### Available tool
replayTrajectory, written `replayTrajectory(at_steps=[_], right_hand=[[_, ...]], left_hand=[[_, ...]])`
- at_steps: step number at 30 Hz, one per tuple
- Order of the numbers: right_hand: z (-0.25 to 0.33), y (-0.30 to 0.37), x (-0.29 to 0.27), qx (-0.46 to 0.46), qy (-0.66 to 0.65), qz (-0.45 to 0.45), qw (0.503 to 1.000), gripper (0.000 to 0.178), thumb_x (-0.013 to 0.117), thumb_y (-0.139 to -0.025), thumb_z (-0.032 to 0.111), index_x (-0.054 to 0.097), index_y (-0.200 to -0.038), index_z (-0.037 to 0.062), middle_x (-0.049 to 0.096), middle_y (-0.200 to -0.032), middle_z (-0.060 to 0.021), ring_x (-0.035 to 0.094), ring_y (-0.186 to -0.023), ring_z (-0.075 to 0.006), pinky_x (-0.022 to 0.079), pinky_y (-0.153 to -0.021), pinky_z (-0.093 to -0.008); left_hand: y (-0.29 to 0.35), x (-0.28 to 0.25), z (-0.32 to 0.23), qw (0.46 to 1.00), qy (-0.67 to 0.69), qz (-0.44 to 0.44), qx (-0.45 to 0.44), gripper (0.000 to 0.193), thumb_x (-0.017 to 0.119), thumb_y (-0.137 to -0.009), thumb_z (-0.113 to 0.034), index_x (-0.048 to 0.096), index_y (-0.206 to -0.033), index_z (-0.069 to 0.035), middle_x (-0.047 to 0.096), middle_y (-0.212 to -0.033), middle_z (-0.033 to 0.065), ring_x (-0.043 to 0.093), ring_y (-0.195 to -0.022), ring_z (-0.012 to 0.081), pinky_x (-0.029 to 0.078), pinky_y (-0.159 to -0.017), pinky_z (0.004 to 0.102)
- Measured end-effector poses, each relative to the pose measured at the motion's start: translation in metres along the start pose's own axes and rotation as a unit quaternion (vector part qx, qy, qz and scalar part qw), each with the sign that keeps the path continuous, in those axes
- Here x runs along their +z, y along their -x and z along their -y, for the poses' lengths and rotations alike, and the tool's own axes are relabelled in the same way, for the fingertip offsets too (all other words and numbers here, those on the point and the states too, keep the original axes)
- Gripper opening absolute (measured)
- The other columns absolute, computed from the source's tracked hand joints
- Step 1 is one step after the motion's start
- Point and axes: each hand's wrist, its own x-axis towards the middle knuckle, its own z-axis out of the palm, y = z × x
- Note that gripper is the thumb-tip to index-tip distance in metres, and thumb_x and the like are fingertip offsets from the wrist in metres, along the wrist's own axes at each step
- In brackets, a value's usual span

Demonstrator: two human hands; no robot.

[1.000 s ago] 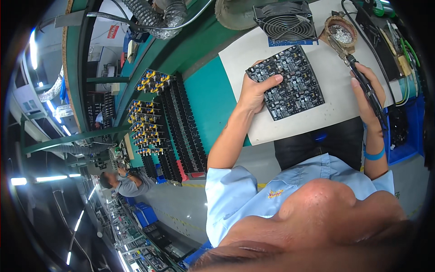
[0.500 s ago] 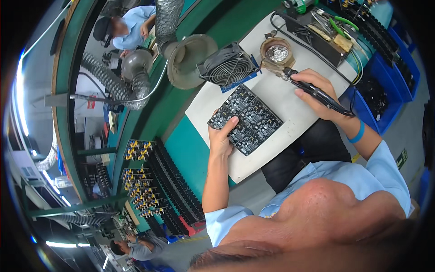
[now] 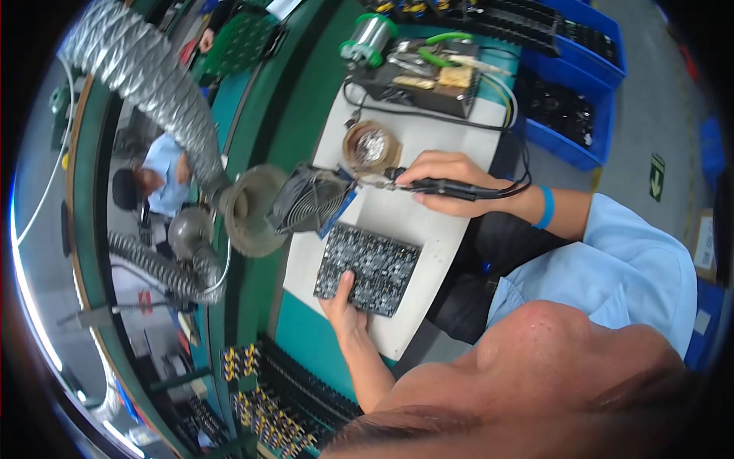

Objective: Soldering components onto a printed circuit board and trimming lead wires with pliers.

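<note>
My left hand [image 3: 344,307] grips a dark circuit board panel [image 3: 371,268] by its near left edge, the thumb lying on top. Small parts cover the panel's face, which is tilted up toward me. In my right hand [image 3: 453,174] is a soldering iron [image 3: 443,189], held like a pen with its cable trailing to the right. The iron's tip end points left, beyond the panel's far edge and apart from it, close to a small black fan [image 3: 312,203]. A round brown pot [image 3: 352,155] with shiny silvery bits in it stands just beyond the tip.
Behind the pot are a black tool box [image 3: 428,98] and a green-ended solder wire spool [image 3: 368,42]. Blue bins [image 3: 575,149] with dark parts stand at the right. A funnel hood [image 3: 256,214] on a silver duct [image 3: 145,73] hangs left of the fan. Another person sits beyond.
The view has turned, so the bench, panel and pot sit lower and further left in it. Both hands keep their holds, and the iron stays near the pot and fan.
</note>
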Motion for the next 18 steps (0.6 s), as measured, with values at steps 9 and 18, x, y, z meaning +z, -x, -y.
replayTrajectory(at_steps=[9,18], right_hand=[[0.009,0.014,-0.03,0.002,-0.015,-0.017,1.0,0.038,0.064,-0.076,-0.007,0.067,-0.114,0.0015,0.067,-0.094,-0.0093,0.06,-0.073,-0.0203,0.047,-0.068,-0.0305],[-0.048,0.025,0.09,-0.02,0.076,0.009,0.997,0.036,0.066,-0.082,-0.004,0.068,-0.117,0.0032,0.069,-0.108,-0.0081,0.063,-0.087,-0.0206,0.05,-0.08,-0.0303]], left_hand=[[0.019,0.021,0.001,1.0,-0.008,0.006,-0.005,0.036,0.067,-0.082,0.003,0.061,-0.118,0.003,0.071,-0.104,0.0155,0.07,-0.086,0.024,0.057,-0.078,0.0314],[-0.056,-0.083,0.043,0.999,0.017,-0.014,-0.041,0.052,0.074,-0.079,0.003,0.055,-0.127,0.003,0.068,-0.107,0.0156,0.068,-0.087,0.0226,0.056,-0.082,0.0304]])
